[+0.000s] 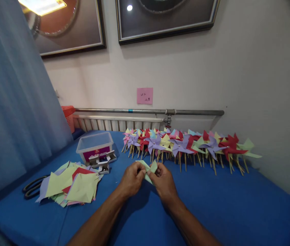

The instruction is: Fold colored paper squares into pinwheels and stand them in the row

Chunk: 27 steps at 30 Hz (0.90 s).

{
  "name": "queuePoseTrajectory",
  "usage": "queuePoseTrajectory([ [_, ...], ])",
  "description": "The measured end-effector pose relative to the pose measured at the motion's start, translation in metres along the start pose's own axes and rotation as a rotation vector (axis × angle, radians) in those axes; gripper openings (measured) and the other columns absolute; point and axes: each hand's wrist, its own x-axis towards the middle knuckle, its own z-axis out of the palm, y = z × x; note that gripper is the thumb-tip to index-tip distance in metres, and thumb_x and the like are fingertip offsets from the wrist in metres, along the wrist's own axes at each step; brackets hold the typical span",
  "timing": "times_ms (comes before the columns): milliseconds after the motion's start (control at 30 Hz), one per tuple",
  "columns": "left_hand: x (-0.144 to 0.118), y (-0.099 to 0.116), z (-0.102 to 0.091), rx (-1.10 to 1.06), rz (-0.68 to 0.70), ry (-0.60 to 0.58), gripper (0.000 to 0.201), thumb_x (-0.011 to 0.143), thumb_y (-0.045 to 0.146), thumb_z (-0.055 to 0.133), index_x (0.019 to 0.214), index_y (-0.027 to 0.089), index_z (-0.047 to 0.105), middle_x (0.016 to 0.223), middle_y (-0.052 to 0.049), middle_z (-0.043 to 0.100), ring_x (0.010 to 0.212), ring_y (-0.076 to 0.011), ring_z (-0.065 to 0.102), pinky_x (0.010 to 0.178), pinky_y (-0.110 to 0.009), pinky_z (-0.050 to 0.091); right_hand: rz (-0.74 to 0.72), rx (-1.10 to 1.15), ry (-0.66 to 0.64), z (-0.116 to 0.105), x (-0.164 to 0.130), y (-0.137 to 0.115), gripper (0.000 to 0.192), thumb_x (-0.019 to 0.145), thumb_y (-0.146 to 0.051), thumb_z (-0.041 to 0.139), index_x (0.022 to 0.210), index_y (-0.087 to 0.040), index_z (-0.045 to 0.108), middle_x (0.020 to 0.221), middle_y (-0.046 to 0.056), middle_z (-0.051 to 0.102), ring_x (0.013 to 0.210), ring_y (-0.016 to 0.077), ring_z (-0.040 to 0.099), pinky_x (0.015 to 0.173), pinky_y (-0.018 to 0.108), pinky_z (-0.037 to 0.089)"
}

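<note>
A light green paper pinwheel (153,166) with partly folded blades is held between my two hands, above the blue-covered surface. My left hand (134,176) pinches its left side between thumb and fingers. On the right side, my right hand (162,177) grips the paper, its thumb near the centre. Beyond my hands stand many finished paper pinwheels (179,146) on thin sticks, in purple, red, yellow, green and pink. Left of my hands lies a loose pile of coloured paper sheets (83,186). Small open boxes (104,167) sit behind the pile, one with small metal pieces inside.
A clear plastic tub (95,141) with a purple label stands at the back left. Black scissor handles (33,187) poke out from under the paper. A blue curtain (14,92) hangs at left. A metal pipe (145,111) and radiator (116,122) run along the wall.
</note>
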Motion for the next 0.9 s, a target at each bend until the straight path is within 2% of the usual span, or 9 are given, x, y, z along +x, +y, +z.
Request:
queuePoseTrajectory([
  [500, 0.0043, -0.0088, 0.0008, -0.158, -0.025, -0.027, 0.012, 0.083, 0.028, 0.054, 0.076, 0.019, 0.053, 0.067, 0.005, 0.051, 0.062, -0.0119, 0.044, 0.059, -0.025, 0.033, 0.024, 0.018, -0.009, 0.002, -0.0015, -0.001, 0.029, 0.067, -0.036, 0.079, 0.088, -0.023, 0.064, 0.076, 0.001, 0.07, 0.073, 0.0214, 0.065, 0.066, 0.031, 0.05],
  [667, 0.0031, -0.0071, 0.0026, -0.149, -0.009, 0.004, 0.012, 0.083, 0.027, 0.055, 0.074, 0.019, 0.055, 0.066, 0.004, 0.053, 0.061, -0.0117, 0.045, 0.059, -0.025, 0.034, 0.024, 0.023, -0.006, 0.0007, 0.0009, 0.0003, 0.032, 0.063, -0.034, 0.081, 0.087, -0.022, 0.064, 0.075, 0.0, 0.069, 0.073, 0.0204, 0.064, 0.066, 0.03, 0.05],
  [767, 0.0039, -0.004, 0.0009, -0.179, -0.017, 0.056, 0.012, 0.081, 0.028, 0.058, 0.075, 0.019, 0.057, 0.065, 0.004, 0.054, 0.062, -0.0119, 0.047, 0.059, -0.025, 0.035, 0.027, 0.032, 0.037, -0.0016, 0.0025, 0.0009, 0.031, 0.063, -0.033, 0.08, 0.086, -0.023, 0.063, 0.071, -0.002, 0.067, 0.067, 0.0187, 0.062, 0.062, 0.029, 0.048],
  [900, 0.0078, -0.0007, -0.0052, -0.406, -0.109, 0.278, 0.023, 0.075, 0.039, 0.069, 0.082, 0.018, 0.061, 0.074, 0.001, 0.063, 0.068, -0.0143, 0.058, 0.068, -0.027, 0.044, 0.072, 0.11, 0.045, -0.0035, 0.0034, 0.0005, 0.033, 0.063, -0.035, 0.081, 0.088, -0.022, 0.063, 0.071, -0.002, 0.069, 0.064, 0.0179, 0.062, 0.061, 0.028, 0.048],
])
